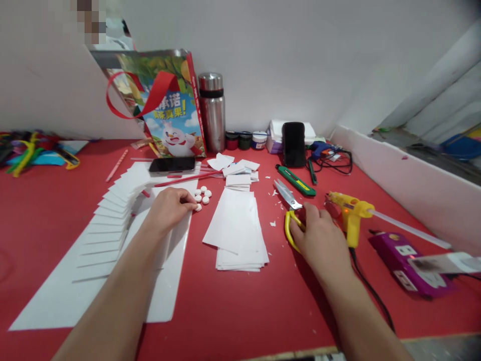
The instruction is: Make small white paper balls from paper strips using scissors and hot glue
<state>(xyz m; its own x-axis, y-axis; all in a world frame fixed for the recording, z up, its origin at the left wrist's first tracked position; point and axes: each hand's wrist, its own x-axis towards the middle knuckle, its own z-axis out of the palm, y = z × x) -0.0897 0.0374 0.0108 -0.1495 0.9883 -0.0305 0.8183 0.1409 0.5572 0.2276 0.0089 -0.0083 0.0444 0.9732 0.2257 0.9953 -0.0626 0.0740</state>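
My left hand (pixel 169 206) rests knuckles-up on a large white sheet (pixel 158 296), fingers curled, its fingertips touching a cluster of small white round pieces (pixel 203 195). My right hand (pixel 319 235) lies over the yellow handles of a pair of scissors (pixel 289 203) on the red table (pixel 240 306), fingers closed around the handles. The scissor blades point away from me. A stack of white paper rectangles (pixel 238 230) lies between my hands. A fan of overlapping white strips (pixel 108 215) lies left of my left hand.
A yellow glue gun (pixel 351 213) stands right of my right hand, beside a purple power strip (pixel 406 260). Behind are a green utility knife (pixel 296 181), two phones (pixel 172 164), a steel flask (pixel 212 111), small paint jars (pixel 244 140) and a printed gift bag (pixel 169 105).
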